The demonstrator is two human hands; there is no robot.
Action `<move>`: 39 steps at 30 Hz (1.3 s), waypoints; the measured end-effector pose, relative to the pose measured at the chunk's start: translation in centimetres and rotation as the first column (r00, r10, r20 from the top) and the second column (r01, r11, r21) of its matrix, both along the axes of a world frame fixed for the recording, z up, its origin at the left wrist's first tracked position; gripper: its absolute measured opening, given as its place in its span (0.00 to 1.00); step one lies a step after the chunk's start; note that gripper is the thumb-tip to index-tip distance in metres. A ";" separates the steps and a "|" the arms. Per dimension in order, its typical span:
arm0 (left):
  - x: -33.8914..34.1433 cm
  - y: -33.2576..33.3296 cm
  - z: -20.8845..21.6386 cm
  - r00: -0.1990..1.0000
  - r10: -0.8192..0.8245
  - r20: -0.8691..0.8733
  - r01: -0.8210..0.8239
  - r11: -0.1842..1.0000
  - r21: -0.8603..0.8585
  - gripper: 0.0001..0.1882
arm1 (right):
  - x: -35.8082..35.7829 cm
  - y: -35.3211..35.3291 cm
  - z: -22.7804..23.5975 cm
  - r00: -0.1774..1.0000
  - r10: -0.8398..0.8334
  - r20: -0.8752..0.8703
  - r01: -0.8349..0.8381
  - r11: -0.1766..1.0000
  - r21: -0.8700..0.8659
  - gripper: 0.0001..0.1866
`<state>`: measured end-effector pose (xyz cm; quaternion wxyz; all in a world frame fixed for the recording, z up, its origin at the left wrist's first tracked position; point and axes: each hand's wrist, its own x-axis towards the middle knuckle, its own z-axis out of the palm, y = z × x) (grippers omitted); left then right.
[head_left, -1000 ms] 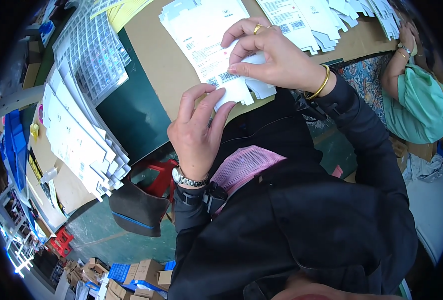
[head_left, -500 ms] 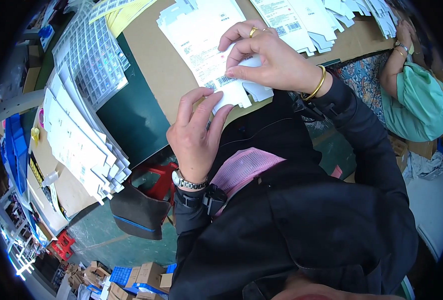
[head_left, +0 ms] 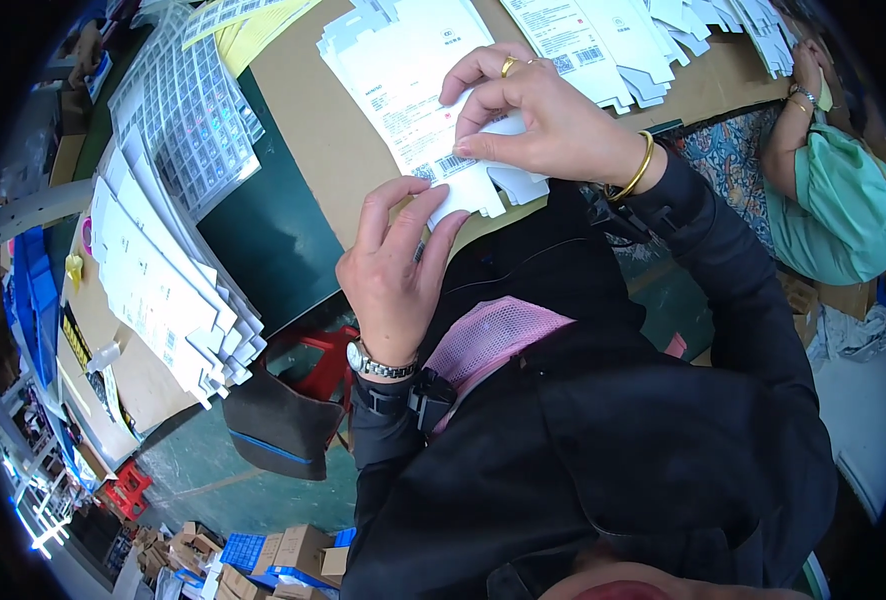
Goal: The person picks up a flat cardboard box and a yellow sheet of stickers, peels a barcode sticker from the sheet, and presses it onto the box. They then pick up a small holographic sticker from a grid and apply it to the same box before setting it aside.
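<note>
Head view puts the white carton stack [head_left: 403, 80] at upper centre, long axis slanting upper left to lower right, lower end between left hand [head_left: 391, 270] and right hand [head_left: 548, 122], fingers bent, hands apart, grip unclear.

left hand [head_left: 393, 272], right hand [head_left: 543, 118], touching white cartons [head_left: 413, 85]

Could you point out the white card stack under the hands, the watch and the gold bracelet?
White card stack [head_left: 410, 85]: head view, on the top card's printed face.
Watch [head_left: 384, 370]: head view, on its metal strap.
Gold bracelet [head_left: 648, 163]: head view, on the curved band.
</note>
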<state>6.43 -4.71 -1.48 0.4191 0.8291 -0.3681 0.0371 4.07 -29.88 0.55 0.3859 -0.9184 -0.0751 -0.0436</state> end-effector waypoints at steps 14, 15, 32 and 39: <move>-0.2 -0.1 0.0 1.000 0.002 -0.015 -0.002 1.000 -0.010 0.16 | -0.4 0.2 0.1 0.999 -0.010 0.039 0.013 0.997 -0.079 0.08; -0.5 0.0 -0.1 1.000 0.000 -0.017 -0.001 1.000 -0.010 0.16 | -0.6 0.3 0.0 0.999 -0.006 0.035 0.009 0.997 -0.077 0.08; 0.7 -0.2 1.7 1.000 -0.011 0.021 0.009 0.996 0.093 0.18 | 0.7 0.1 0.5 0.996 -0.018 0.087 0.024 0.998 -0.060 0.08; 0.0 0.0 1.0 0.999 -0.044 0.021 0.042 0.995 0.096 0.18 | -0.5 0.4 -0.6 0.992 -0.064 0.111 0.065 0.998 -0.011 0.09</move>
